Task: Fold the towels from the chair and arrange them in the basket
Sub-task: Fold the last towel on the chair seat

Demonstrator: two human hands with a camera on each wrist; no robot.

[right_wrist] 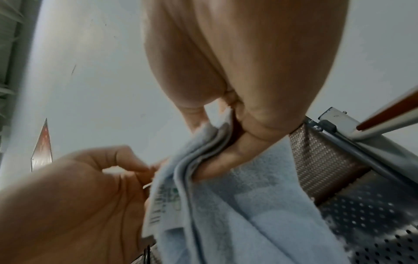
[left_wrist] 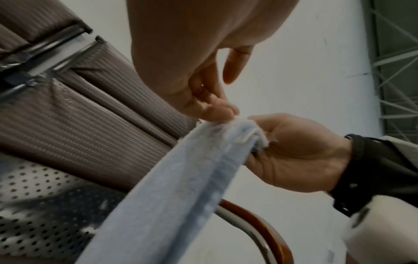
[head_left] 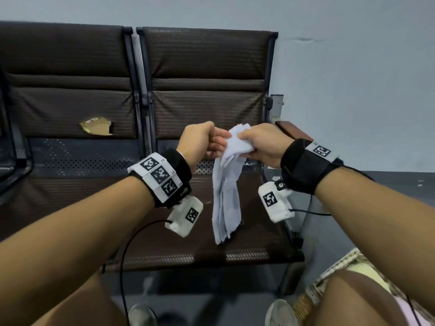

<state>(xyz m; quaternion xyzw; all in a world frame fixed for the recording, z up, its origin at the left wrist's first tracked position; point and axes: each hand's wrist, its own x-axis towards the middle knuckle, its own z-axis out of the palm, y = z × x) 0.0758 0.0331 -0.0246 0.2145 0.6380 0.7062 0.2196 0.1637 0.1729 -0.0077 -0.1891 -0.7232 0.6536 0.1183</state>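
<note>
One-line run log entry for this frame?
stage: unfolding | right hand: grips light blue towel top | left hand: pinches its edge | towel hangs over chair seat

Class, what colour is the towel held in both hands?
Pale blue towel; the right wrist view shows it best.

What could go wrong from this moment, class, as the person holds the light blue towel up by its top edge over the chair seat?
1. The right hand grips several bunched layers of the towel; the left hand only pinches its edge, so a layer may slip and the fold come out uneven.
2. The towel hangs free above the chair seat; if dropped, it could crumple there or slide to the floor.
3. The basket sits low at the right, half hidden by the leg, so placing may be awkward.
</note>
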